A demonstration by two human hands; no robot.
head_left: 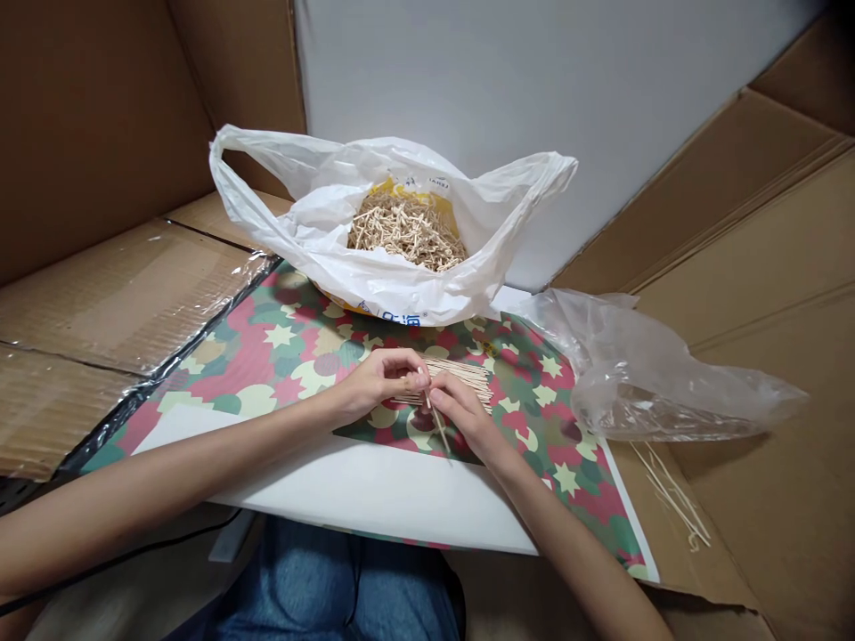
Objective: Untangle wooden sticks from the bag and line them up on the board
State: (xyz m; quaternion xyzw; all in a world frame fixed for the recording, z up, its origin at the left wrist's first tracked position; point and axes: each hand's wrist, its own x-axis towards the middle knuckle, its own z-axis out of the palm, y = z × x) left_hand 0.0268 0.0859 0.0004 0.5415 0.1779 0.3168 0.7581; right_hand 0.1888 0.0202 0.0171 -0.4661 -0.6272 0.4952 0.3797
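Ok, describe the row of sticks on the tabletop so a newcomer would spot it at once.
Start at the camouflage-patterned tabletop bearing the white plastic carrier bag. Nearer the person, partly hidden by the left hand and right hand, lies the row of thin pale sticks. They lie straight and side by side, unlike the jumbled pieces in the bag.

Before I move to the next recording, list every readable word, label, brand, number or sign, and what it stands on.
"海®": blue, on the front of the white plastic bag; the blue marks before it are unclear.
Print inside the bag: too small to read.
Yellow mark on the patterned mat: too blurred.
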